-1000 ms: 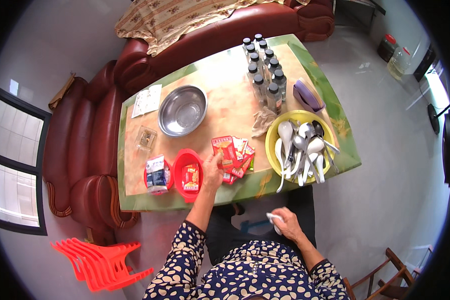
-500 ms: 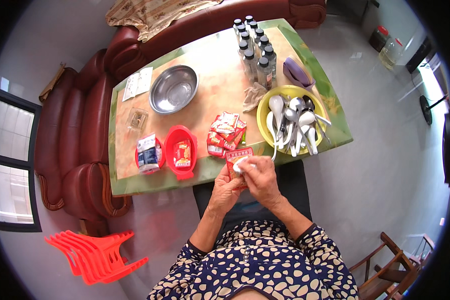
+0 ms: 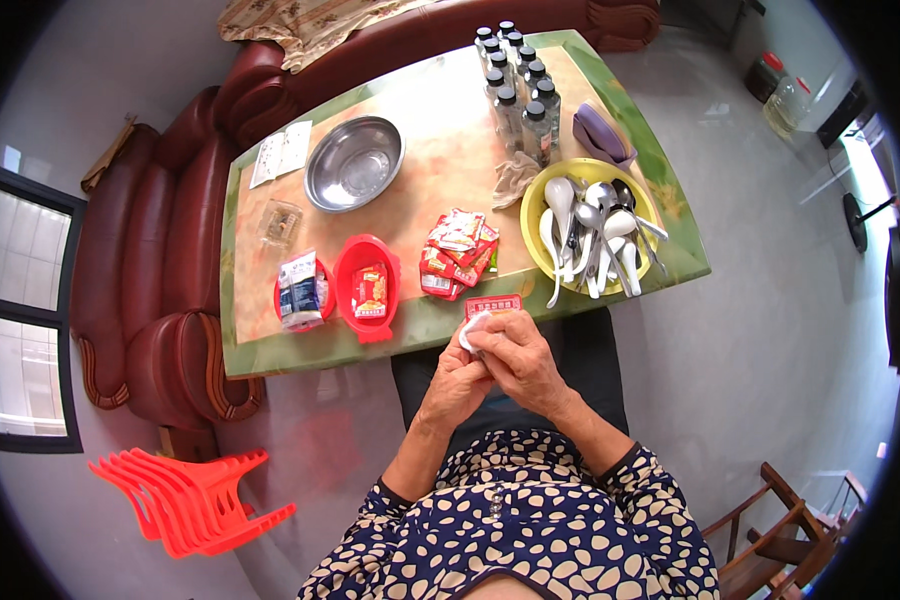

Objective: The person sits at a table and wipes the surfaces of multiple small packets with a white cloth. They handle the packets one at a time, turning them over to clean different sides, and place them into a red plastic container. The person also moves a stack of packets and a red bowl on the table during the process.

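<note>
In front of my lap, just off the table's near edge, both hands are closed together. My left hand point(image 3: 454, 388) grips a red printed packet point(image 3: 494, 304), and only its top end shows above the fingers. A small crumpled white wipe point(image 3: 473, 332) is pinched in my right hand point(image 3: 525, 368), pressed over the packet; its kind, tissue or cloth, is not clear. Beyond my hands lies a loose pile of red packets point(image 3: 458, 255) on the table. Another red packet point(image 3: 370, 291) sits in a red plastic basket point(image 3: 388, 330) to the left.
A yellow basin point(image 3: 533, 250) of spoons and ladles stands right, beside a crumpled cloth point(image 3: 513, 180), a purple pouch point(image 3: 602, 135) and several black-capped bottles point(image 3: 535, 130). Left are a steel bowl point(image 3: 355, 165), clear box point(image 3: 279, 223) and blue-white packet point(image 3: 300, 291). Red stools point(image 3: 195, 500) stand lower left.
My right hand has moved left and down over the packet with the white wipe, closing against my left fingers. More of the packet is now covered. The view has shifted slightly.
</note>
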Action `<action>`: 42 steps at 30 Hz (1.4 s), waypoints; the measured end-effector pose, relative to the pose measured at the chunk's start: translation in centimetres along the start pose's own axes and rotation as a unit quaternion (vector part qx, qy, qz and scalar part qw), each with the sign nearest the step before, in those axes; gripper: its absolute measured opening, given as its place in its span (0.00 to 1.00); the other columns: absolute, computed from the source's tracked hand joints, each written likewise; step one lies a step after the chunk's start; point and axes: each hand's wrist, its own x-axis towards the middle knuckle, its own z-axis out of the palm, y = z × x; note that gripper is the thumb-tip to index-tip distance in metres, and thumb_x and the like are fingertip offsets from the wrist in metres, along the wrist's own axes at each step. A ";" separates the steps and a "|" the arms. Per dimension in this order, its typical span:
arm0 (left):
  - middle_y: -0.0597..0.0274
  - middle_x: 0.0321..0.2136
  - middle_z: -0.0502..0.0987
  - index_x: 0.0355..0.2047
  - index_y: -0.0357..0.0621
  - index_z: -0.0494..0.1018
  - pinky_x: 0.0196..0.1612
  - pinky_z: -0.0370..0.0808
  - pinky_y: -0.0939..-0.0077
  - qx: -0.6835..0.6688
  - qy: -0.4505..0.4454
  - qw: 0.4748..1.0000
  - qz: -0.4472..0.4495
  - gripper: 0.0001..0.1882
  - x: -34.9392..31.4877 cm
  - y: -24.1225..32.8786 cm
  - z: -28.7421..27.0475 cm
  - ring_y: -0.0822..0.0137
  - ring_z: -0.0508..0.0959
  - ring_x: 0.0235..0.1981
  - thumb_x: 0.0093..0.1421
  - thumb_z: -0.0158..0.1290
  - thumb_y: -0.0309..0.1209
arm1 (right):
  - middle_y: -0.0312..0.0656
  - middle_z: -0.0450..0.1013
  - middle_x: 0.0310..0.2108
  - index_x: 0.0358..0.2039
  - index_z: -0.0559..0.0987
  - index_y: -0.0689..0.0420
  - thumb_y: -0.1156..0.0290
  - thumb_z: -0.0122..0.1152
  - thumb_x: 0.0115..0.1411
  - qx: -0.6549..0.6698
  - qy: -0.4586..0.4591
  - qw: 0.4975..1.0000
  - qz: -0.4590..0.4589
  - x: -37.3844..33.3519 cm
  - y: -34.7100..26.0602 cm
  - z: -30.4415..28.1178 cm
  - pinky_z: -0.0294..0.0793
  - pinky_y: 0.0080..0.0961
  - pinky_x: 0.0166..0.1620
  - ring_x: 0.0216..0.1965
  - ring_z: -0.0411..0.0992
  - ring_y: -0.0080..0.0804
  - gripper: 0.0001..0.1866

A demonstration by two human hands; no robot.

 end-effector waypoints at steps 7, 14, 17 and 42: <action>0.61 0.55 0.69 0.64 0.50 0.55 0.53 0.75 0.65 -0.009 -0.002 1.000 -0.026 0.34 -0.8 0.3 0.7 0.65 0.73 0.53 0.59 0.48 0.14 | 0.45 0.71 0.38 0.40 0.79 0.57 0.83 0.60 0.48 -0.102 0.031 0.992 0.072 1.4 0.2 0.4 0.72 0.33 0.43 0.41 0.70 0.44 0.16; 0.61 0.57 0.67 0.65 0.52 0.53 0.54 0.73 0.63 0.000 0.007 1.000 -0.017 0.36 -0.6 -0.1 0.1 0.65 0.71 0.55 0.59 0.47 0.13 | 0.41 0.70 0.39 0.43 0.77 0.56 0.77 0.62 0.47 -0.163 0.026 0.985 0.042 1.0 0.6 0.7 0.66 0.34 0.41 0.41 0.69 0.40 0.19; 0.60 0.56 0.68 0.63 0.50 0.55 0.53 0.74 0.63 -0.025 0.010 1.000 0.008 0.34 -0.4 0.3 0.4 0.64 0.72 0.54 0.58 0.48 0.12 | 0.41 0.69 0.38 0.45 0.77 0.57 0.77 0.63 0.47 -0.232 0.049 0.968 0.086 0.4 0.3 0.2 0.65 0.34 0.40 0.40 0.68 0.39 0.21; 0.49 0.60 0.63 0.64 0.39 0.53 0.63 0.60 0.55 -0.143 -0.059 0.988 -0.010 0.34 -1.0 1.9 0.2 0.54 0.64 0.61 0.62 0.44 0.44 | 0.32 0.72 0.42 0.40 0.80 0.47 0.75 0.63 0.45 -0.088 -0.140 0.986 -0.032 -1.1 -1.2 -0.9 0.61 0.35 0.45 0.42 0.69 0.33 0.18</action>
